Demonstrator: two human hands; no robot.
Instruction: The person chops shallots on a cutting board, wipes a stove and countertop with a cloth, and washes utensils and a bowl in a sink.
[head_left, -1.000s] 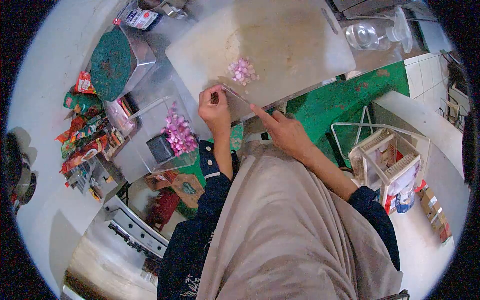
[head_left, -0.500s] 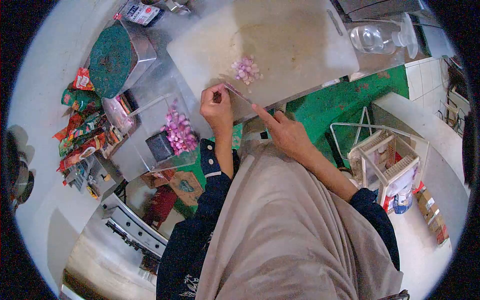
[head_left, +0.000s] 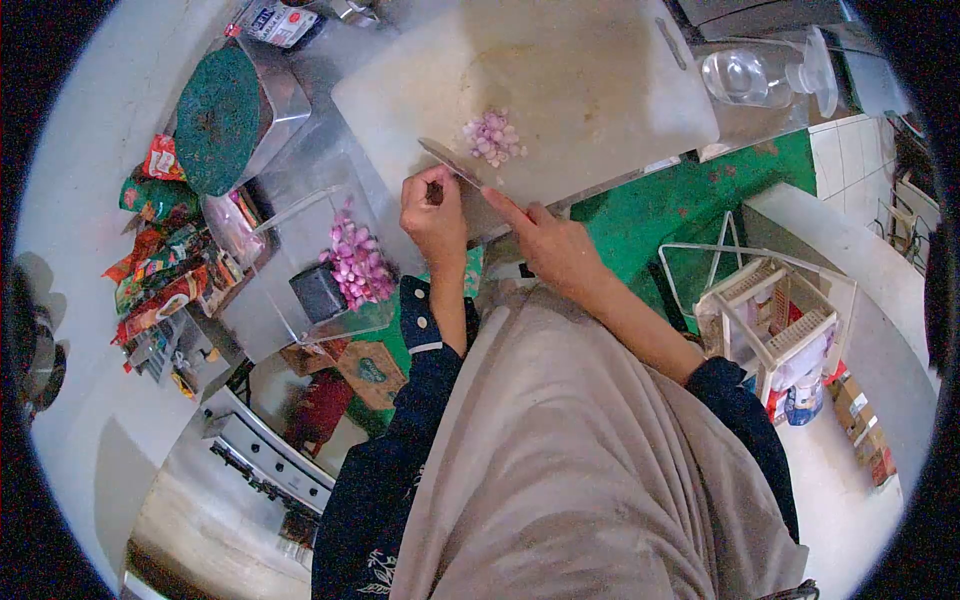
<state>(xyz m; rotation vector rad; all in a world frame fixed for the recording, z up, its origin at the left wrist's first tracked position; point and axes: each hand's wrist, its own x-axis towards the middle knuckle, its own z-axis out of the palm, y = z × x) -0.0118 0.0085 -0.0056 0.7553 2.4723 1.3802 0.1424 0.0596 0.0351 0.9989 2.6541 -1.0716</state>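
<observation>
My right hand [head_left: 558,252] is wrapped round the handle of a knife [head_left: 448,160], index finger stretched along it. The blade points to the upper left, over the near edge of a white cutting board [head_left: 600,90]. My left hand [head_left: 436,222] is curled closed at that edge, fingertips beside the blade; whatever they pinch is too small and covered to make out. Just beyond the blade lies a small heap of pale purple cut shallots [head_left: 493,138]. Left of my left hand, pink-purple peeled shallots [head_left: 357,268] fill one side of a clear plastic container [head_left: 262,312].
A black block-like object [head_left: 318,292] sits beside the peeled shallots. Colourful packets [head_left: 165,275] and a metal container with a green top [head_left: 217,122] stand at the left. A clear jar [head_left: 745,78] lies at the upper right. A plastic rack [head_left: 770,310] stands at the right.
My right hand has moved up and left with the knife, so the blade now reaches further past my left fingertips. My left hand stays nearly in place.
</observation>
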